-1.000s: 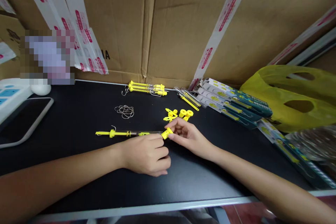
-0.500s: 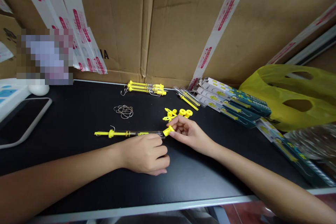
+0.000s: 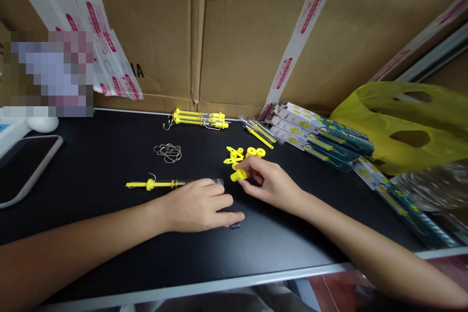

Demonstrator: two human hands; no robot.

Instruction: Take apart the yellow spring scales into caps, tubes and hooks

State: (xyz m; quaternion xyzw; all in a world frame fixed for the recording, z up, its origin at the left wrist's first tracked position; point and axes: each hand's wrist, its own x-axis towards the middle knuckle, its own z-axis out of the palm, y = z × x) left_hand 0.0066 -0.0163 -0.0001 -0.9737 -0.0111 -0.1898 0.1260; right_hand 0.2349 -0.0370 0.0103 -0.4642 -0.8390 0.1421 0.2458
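Note:
My left hand [image 3: 199, 207] lies palm down over the clear tube of a spring scale [image 3: 161, 185], its fingers curled around the tube's right part. The scale lies flat, with its yellow hook end to the left. One finger reaches out to the right, touching or just above a small dark spring [image 3: 235, 225]. Between thumb and fingertips, my right hand [image 3: 270, 183] pinches a yellow cap [image 3: 238, 175], apart from the tube's end. Just behind it are several loose yellow caps and pointed pieces [image 3: 251, 152]. A tangle of wire hooks [image 3: 168, 152] lies behind the scale.
Several assembled spring scales [image 3: 201, 118] lie along the cardboard wall [image 3: 153, 34]. Clear tubes with yellow strips [image 3: 260, 134] sit beside printed boxes [image 3: 318, 139] at right, near a yellow plastic bag [image 3: 380, 122]. A phone [image 3: 27, 170] is at left.
The yellow cap has moved away from the tube's end in my right hand. The dark spring, earlier by the tube's end, now lies nearer me at a left finger. The view has shifted slightly.

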